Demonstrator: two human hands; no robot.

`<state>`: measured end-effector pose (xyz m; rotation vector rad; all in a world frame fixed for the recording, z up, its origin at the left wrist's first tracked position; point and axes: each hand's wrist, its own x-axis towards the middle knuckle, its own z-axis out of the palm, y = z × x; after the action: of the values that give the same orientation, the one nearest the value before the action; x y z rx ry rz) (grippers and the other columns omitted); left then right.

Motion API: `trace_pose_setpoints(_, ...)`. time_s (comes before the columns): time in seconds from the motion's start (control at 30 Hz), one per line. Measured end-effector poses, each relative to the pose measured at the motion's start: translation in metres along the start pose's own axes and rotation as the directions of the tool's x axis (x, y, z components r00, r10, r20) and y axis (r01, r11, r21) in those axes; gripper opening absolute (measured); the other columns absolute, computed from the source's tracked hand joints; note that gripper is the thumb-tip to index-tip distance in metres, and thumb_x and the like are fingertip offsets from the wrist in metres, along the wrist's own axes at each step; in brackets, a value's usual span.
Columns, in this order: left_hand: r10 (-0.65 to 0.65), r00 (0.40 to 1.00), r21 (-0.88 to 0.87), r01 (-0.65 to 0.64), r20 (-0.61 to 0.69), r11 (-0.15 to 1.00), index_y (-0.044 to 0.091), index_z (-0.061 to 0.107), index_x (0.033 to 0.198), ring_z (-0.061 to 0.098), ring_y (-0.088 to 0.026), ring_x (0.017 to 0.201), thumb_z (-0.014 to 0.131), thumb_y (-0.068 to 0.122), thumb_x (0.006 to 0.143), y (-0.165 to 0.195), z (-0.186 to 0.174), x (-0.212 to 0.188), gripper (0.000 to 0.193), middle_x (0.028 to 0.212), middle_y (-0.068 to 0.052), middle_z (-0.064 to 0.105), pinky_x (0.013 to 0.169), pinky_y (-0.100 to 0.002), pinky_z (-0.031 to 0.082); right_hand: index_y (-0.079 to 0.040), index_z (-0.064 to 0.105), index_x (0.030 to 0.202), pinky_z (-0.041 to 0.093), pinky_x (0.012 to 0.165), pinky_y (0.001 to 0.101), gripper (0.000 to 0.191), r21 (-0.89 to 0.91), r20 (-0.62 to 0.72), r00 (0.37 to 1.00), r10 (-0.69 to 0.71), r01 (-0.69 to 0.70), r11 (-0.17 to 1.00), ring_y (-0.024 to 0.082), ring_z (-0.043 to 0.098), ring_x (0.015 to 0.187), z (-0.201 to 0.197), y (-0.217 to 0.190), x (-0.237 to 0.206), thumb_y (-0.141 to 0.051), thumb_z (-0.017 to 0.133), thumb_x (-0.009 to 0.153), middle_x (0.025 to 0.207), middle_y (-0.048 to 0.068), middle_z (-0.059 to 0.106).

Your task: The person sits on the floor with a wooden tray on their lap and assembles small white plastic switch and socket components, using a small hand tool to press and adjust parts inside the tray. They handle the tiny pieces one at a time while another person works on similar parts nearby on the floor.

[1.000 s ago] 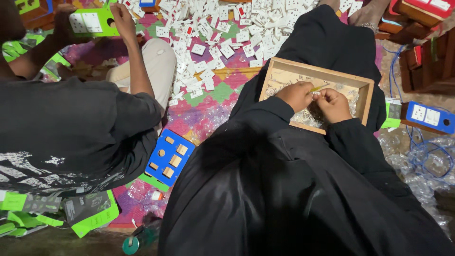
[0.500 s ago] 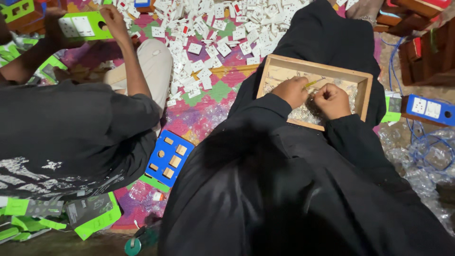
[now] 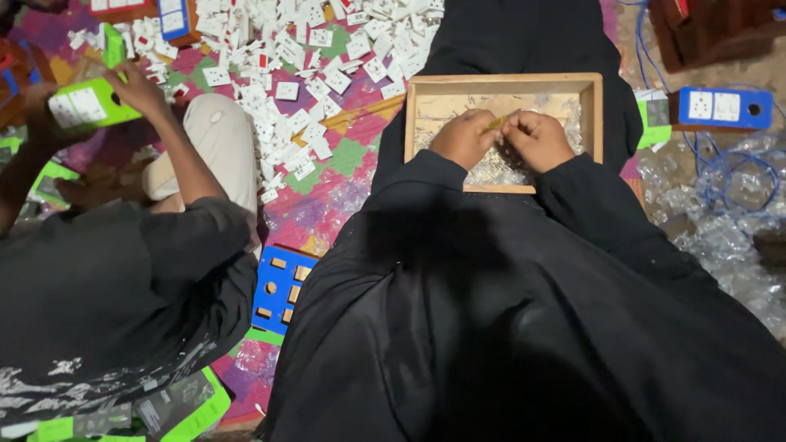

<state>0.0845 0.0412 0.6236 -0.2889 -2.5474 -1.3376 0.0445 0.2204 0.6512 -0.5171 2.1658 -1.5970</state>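
Seated worker in black clothing, seen from above, with a shallow rectangular wooden tray (image 3: 422, 106) resting on the lap. The tray holds a loose layer of small pale metal parts (image 3: 499, 168), heaped mostly toward its near edge.

Left hand (image 3: 465, 137): curled into a loose fist inside the tray, fingers folded toward the palm, knuckles up. Its fingertips close on one end of a thin yellowish stick-like piece (image 3: 498, 124); the heel of the hand lies on or just above the metal parts.

Right hand (image 3: 536, 139): likewise curled, fingers tucked in, meeting the left hand at the middle of the tray. It appears to pinch the other end of the same yellowish piece, though the fingertips are hidden behind the knuckles and the exact contact cannot be made out. The two hands touch or nearly touch at the thumbs.

Surroundings: a patchwork floor mat (image 3: 327, 155) strewn with many small white switch plates (image 3: 286, 65) beyond and to the left of the tray. A blue plastic switch board with white sockets (image 3: 720, 108) lies to the right of the tray, apart from it, among blue cable (image 3: 737, 172) and crumpled clear plastic wrapping (image 3: 720, 237). A blue board with square cut-outs (image 3: 281, 288) lies at the left knee. A second person in a dark shirt (image 3: 123, 278) sits at left, holding a green and white box (image 3: 88, 105) in raised hands.
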Motion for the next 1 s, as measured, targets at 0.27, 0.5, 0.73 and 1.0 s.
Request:
trace_pose_setpoints(0.27,-0.103,0.994,-0.108,0.100,-0.028,0.989,0.006,0.066,0.096,0.070,-0.039,0.089,0.067,0.021,0.093,0.009,0.003,0.002,0.016,0.091,-0.019,0.070,0.076,-0.047,0.054,-0.001,0.067,0.111,0.051,0.080,0.0228,0.012,-0.122,-0.028,0.986,-0.165,0.160,0.980,0.006,0.063,0.089,-0.003,0.000,-0.006,-0.008,0.061,0.104,0.099,0.001,0.071)
trace_pose_setpoints(0.5,-0.047,0.998,-0.191,0.038,-0.043,0.981,0.007,0.066,0.097,0.071,-0.037,0.094,0.065,0.018,0.091,0.014,-0.005,0.008,0.013,0.095,-0.017,0.073,0.082,-0.044,0.055,-0.001,0.071,0.106,0.051,0.071,0.0220,0.013,-0.146,-0.002,0.999,0.047,-0.047,0.988,0.005,0.064,0.077,-0.006,0.017,0.001,-0.014,0.068,0.102,0.088,0.001,0.071)
trace_pose_setpoints(0.73,-0.085,0.990,-0.122,0.070,-0.115,0.990,0.005,0.063,0.103,0.067,-0.040,0.097,0.064,0.021,0.093,0.016,-0.008,0.008,0.019,0.098,-0.020,0.070,0.082,-0.046,0.053,-0.001,0.071,0.102,0.048,0.070,0.0256,0.011,-0.325,0.010,0.995,-0.103,0.100,0.940,0.008,0.059,0.077,-0.012,0.035,0.003,-0.010,0.068,0.100,0.088,0.004,0.069)
trace_pose_setpoints(1.0,-0.246,0.968,-0.221,0.229,-0.049,0.948,0.003,0.064,0.097,0.073,-0.029,0.081,0.070,0.017,0.088,-0.002,0.004,0.008,0.018,0.086,-0.016,0.072,0.075,-0.039,0.056,-0.002,0.074,0.114,0.053,0.076,0.0289,0.018,-0.408,-0.055,0.976,-0.210,0.170,0.897,0.016,0.067,0.083,-0.011,0.032,-0.004,-0.009,0.074,0.097,0.099,0.011,0.071)
